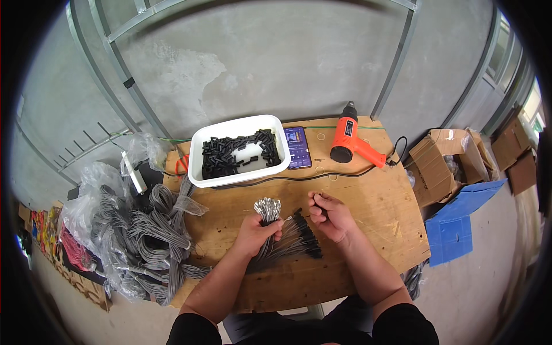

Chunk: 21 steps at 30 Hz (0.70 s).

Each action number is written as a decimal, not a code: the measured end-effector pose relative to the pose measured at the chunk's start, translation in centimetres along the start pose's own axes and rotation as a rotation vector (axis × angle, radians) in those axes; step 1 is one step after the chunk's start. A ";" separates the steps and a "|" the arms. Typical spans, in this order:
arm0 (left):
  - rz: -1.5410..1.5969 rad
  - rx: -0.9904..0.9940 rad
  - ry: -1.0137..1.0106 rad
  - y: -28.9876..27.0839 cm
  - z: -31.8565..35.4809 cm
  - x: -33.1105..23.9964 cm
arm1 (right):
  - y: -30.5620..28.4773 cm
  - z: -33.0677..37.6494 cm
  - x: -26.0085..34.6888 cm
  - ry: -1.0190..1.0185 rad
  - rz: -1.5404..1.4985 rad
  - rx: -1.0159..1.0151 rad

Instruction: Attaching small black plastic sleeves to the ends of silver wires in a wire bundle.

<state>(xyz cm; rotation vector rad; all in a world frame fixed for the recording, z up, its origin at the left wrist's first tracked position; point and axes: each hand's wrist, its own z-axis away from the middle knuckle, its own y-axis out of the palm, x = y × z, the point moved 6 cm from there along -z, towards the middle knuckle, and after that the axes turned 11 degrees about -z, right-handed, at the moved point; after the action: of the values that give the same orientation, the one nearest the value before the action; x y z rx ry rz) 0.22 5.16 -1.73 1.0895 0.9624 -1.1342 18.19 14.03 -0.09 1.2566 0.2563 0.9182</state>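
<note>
Two hands at a plywood table (368,201). Left hand (257,231): closed around a bundle of grey wires (268,214), metal tips up. Right hand (331,216): pinched shut on something too small to identify. Finished wires with black sleeves (300,237) lie between them. Likely step: sleeving one tip; next needs fine alignment. Beyond: white tub (241,129) of black tube pieces (230,154), phone (298,146), orange heat gun (352,140).

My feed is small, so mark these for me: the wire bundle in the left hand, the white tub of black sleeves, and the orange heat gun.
wire bundle (268,209): head view, on its bare metal tips above the fist.
white tub (240,177): head view, on its near wall.
orange heat gun (347,133): head view, on its body.
</note>
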 end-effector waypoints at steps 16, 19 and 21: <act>0.054 -0.031 -0.010 -0.2 0.0 0.4 | 0.3 0.5 -0.3 -0.033 0.312 0.000; 0.046 -0.009 0.009 -0.3 -0.3 0.2 | 0.9 0.5 -0.4 -0.087 0.447 0.054; 0.050 -0.028 -0.020 -0.4 -0.2 0.2 | 1.3 0.7 -1.1 -0.098 0.499 0.063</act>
<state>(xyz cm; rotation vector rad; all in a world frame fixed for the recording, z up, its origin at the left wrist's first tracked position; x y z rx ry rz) -0.14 5.25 -2.00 1.0723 0.9278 -1.0863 17.37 12.75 0.96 1.4495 -0.1153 1.2745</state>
